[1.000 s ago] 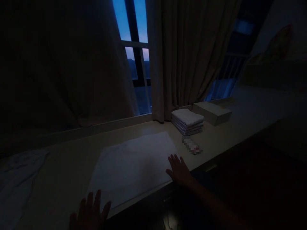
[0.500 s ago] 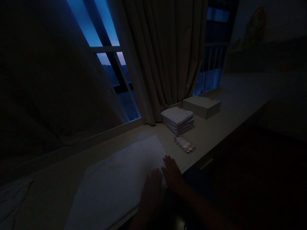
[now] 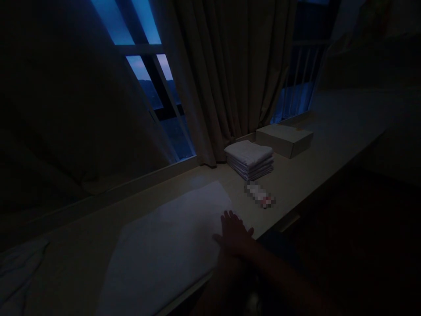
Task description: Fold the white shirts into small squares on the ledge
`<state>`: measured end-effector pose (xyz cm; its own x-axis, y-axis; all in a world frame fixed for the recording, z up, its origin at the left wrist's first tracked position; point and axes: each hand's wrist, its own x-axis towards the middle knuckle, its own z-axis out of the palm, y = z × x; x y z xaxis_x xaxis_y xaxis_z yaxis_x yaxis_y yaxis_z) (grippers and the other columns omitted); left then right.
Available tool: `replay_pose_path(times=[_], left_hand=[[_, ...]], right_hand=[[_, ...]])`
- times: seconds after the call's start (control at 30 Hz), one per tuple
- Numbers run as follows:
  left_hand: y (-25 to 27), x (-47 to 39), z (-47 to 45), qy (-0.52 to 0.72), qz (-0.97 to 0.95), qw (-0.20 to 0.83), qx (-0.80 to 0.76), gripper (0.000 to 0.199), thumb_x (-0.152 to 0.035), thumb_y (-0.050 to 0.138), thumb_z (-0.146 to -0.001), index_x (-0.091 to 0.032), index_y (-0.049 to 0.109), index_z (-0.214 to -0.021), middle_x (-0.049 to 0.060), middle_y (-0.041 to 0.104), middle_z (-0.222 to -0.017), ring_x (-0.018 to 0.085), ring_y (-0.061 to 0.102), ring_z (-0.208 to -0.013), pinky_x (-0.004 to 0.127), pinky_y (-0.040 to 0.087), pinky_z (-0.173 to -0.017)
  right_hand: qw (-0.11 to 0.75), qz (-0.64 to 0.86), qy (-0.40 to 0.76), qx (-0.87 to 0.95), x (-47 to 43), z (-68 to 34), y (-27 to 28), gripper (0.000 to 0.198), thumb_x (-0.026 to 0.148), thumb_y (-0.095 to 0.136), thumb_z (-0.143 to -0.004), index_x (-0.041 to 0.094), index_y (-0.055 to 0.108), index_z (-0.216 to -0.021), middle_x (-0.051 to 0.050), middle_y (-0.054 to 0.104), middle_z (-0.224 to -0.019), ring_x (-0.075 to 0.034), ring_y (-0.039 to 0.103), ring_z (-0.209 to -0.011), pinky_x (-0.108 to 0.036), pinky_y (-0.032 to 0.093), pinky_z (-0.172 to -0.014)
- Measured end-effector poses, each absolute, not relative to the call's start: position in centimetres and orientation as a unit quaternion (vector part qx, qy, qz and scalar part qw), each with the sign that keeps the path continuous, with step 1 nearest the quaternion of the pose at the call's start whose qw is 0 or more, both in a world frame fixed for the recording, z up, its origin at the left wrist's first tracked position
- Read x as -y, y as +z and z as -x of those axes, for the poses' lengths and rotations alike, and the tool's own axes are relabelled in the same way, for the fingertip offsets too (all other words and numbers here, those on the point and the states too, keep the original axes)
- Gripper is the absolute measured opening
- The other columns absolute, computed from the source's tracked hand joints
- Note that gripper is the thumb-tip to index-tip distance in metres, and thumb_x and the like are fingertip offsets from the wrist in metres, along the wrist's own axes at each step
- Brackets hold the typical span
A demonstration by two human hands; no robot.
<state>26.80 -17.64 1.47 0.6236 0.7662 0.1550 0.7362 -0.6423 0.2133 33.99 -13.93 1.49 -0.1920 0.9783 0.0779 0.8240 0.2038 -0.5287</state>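
Observation:
A white cloth (image 3: 171, 237) lies spread flat on the pale ledge, its near side reaching the front edge. My right hand (image 3: 235, 231) rests at the cloth's right edge, fingers stretched forward and thumb out to the left. Beneath it, crossing under, is my left hand (image 3: 227, 260); its fingers are largely covered, though what looks like its thumb sticks out on the right. Both hands appear flat, with nothing gripped. Just beyond stands a stack of folded white cloths (image 3: 250, 159). A small pixelated item (image 3: 260, 194) lies between that stack and my hands.
A pale box (image 3: 285, 139) sits behind the stack, near the window. Brown curtains (image 3: 226, 79) hang down to the ledge (image 3: 305, 180). At the far left lies another crumpled cloth (image 3: 23, 263). The room is very dark.
My left hand has slid right across the cloth and now lies under my right hand; before, they were side by side. The view has shifted slightly.

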Motion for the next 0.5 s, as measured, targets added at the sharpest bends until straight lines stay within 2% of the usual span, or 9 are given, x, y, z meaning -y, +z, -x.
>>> replay_pose_path(times=[0.13,0.3,0.4,0.5], left_hand=[[2.0,17.8,-26.6,0.133,-0.893,0.082,-0.423,0.060,-0.042,0.042,-0.090,-0.034,0.028,-0.148,-0.001,0.025,-0.157,0.029,0.016,-0.146,0.057,0.018,-0.117],[3.8,17.8,-26.6,0.138,-0.909,0.093,-0.382,0.065,-0.043,0.040,-0.090,-0.024,0.023,-0.150,0.005,0.028,-0.156,0.029,0.019,-0.145,0.055,0.016,-0.118],[4.4,17.9,-26.4,0.132,-0.914,0.089,-0.372,0.071,-0.044,0.043,-0.088,-0.025,0.017,-0.152,0.005,0.027,-0.157,0.029,0.017,-0.145,0.056,0.009,-0.119],[4.0,18.0,-26.3,0.120,-0.913,0.094,-0.377,0.077,-0.047,0.048,-0.086,-0.027,0.013,-0.152,0.006,0.023,-0.158,0.031,0.014,-0.146,0.059,0.009,-0.118]], right_hand=[[0.187,0.609,0.172,0.752,10.3,-33.4,1.0,0.091,0.071,0.038,-0.086,0.006,0.026,-0.150,-0.018,0.010,-0.157,-0.031,0.001,-0.145,-0.048,0.010,-0.116],[0.178,0.620,0.126,0.754,5.9,-32.6,0.6,0.095,0.071,0.029,-0.088,-0.002,0.023,-0.148,-0.022,0.012,-0.156,-0.032,0.001,-0.145,-0.045,0.004,-0.117],[0.166,0.626,0.114,0.753,3.3,-32.5,0.4,0.097,0.073,0.024,-0.088,-0.004,0.023,-0.148,-0.023,0.014,-0.156,-0.032,0.002,-0.145,-0.043,0.001,-0.116],[0.153,0.630,0.108,0.754,1.0,-32.5,0.2,0.097,0.073,0.020,-0.088,-0.003,0.021,-0.148,-0.022,0.013,-0.156,-0.031,0.003,-0.145,-0.043,0.001,-0.116]])
